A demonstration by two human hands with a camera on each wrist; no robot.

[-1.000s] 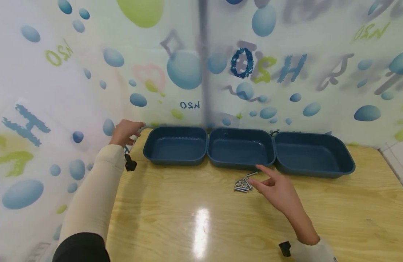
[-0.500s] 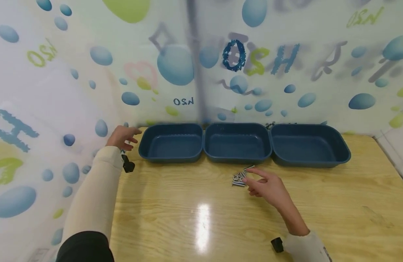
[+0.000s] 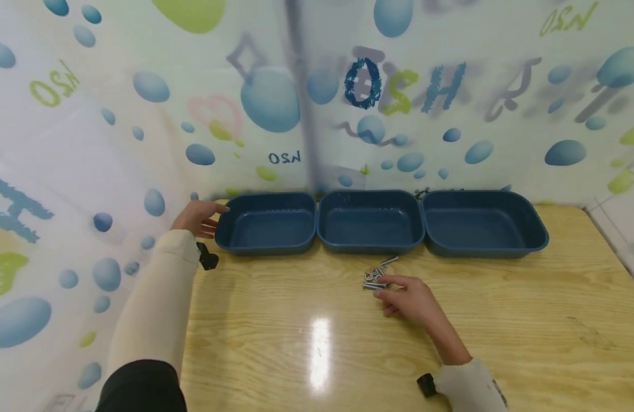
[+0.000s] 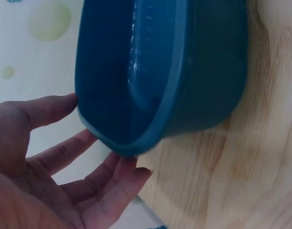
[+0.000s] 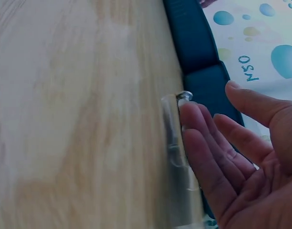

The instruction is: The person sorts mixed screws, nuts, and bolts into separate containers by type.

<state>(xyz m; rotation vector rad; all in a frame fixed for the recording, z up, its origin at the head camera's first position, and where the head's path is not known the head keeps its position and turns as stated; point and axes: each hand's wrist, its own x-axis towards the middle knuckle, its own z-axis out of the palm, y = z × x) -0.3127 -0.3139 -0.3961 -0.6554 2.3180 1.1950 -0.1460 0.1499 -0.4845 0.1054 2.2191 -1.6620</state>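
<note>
My left hand (image 3: 195,218) is at the left end of the left blue bin (image 3: 265,250). In the left wrist view its thumb touches the bin rim (image 4: 176,71), with the fairly straight fingers beside and below the bin's end. A small pile of metal bolts and nuts (image 3: 375,276) lies on the table in front of the middle blue bin (image 3: 371,249). Over the right side of this pile hovers my right hand (image 3: 412,300), thumb and fingers apart. The right wrist view shows a bolt head (image 5: 184,95) near its fingertips; nothing is seen gripped.
The right blue bin (image 3: 484,253) completes a row of three along the back of the wooden table (image 3: 265,326). A printed curtain (image 3: 276,103) rises directly behind the bins and along the left side.
My left hand has moved right to the left bin's rim. My right hand has come down and left to the pile of bolts and nuts. The head view has shifted slightly.
</note>
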